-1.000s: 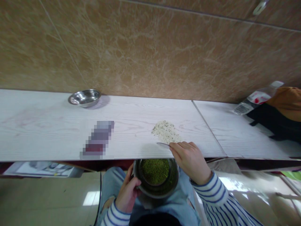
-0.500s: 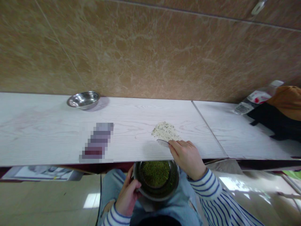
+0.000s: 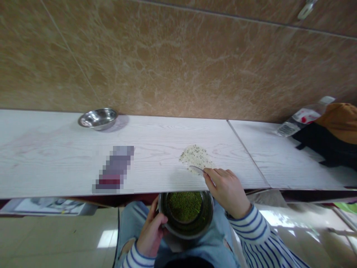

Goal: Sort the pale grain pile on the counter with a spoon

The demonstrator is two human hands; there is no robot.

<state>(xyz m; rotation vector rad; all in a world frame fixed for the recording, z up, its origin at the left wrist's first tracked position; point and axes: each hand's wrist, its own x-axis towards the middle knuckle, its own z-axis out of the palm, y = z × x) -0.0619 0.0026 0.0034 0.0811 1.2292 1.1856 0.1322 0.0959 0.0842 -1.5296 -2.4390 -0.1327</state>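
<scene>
While left hand (image 3: 153,231) grips bowl (image 3: 208,214), spoon (image 3: 196,169) hovering

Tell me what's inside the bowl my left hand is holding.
Small green grains cover the middle of the bowl's floor. Whatever lies beneath them is hidden, and the table's edge meets the bowl's far rim in this view.

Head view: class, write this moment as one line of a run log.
left hand: grips bowl of green grains | right hand: holds spoon at pale pile
</scene>
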